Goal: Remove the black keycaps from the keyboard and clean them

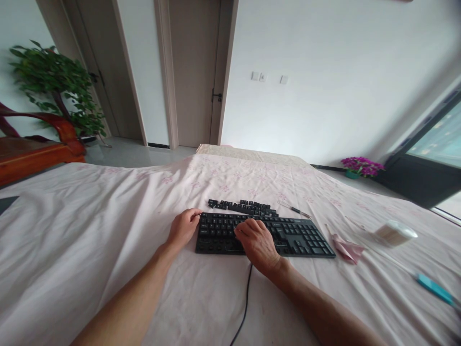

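Note:
A black keyboard (298, 240) lies on the bedspread, its cable (246, 302) running toward me. Along its front-left part, bare switch spots show where keycaps are off. Loose black keycaps (245, 208) lie in a cluster just behind it. My left hand (184, 226) is closed at the far left corner of the keyboard, thumb and fingers gripping its edge. Over the middle keys, my right hand (257, 242) is bent down with its fingers drawn together; whatever is at the fingertips is hidden. A wire tool with a black handle (296, 210) rests behind the keyboard.
Right of the keyboard are a pink cloth (347, 249), a clear tub of thin sticks (396, 233) and a blurred teal-handled tool (434, 288). The pale floral bedspread (118, 230) is wrinkled. A wooden chair (43, 139) stands at the left.

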The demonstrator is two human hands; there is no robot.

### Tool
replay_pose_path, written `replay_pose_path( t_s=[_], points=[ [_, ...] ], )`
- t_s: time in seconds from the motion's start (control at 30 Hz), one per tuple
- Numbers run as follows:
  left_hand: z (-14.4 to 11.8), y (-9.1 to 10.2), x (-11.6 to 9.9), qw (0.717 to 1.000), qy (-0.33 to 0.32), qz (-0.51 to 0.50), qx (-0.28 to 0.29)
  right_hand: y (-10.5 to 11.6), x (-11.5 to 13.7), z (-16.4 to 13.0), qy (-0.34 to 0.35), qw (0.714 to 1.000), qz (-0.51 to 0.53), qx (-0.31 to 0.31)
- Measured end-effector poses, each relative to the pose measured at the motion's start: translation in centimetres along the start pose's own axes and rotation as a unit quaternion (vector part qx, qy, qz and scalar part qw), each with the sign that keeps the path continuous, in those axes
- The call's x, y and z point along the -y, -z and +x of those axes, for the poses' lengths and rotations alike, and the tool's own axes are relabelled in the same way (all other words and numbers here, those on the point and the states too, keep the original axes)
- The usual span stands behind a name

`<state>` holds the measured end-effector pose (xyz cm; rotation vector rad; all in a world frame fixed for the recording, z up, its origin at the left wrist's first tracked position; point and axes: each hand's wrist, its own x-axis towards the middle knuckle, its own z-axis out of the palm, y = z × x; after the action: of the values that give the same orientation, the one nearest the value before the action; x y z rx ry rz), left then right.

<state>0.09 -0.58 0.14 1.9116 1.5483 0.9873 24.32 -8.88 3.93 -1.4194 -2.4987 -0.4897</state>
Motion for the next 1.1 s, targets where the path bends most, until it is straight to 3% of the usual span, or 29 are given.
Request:
replay_pose_path(
  t_s=[0.33,0.57,0.67,0.8,0.93,1.1],
  points=[
    [0.1,-0.1,0.1,1.0,-0.008,0.0,-0.003,0.9,1.4,-0.5,-0.009,0.999,0.011,0.033],
    [0.1,-0.2,0.2,1.0,-0.001,-0.003,-0.01,0.7,0.8,-0.9,-0.008,0.998,0.044,0.041],
    [0.2,-0.2,0.2,1.0,0.002,-0.011,-0.009,1.1,-1.0,-0.3,-0.037,0.995,0.085,0.035],
    [0.2,-0.2,0.2,1.0,0.005,-0.015,-0.004,0.7,-5.5,2.4,-0.138,0.987,0.085,0.005],
    [0.2,-0.2,0.1,1.0,0.007,-0.018,-0.002,-1.1,-9.7,5.8,-0.211,0.973,0.08,0.04],
    [0.2,-0.1,0.0,1.0,0.013,-0.019,0.005,-3.4,-11.2,8.3,-0.217,0.971,0.061,0.084]
  ],
)
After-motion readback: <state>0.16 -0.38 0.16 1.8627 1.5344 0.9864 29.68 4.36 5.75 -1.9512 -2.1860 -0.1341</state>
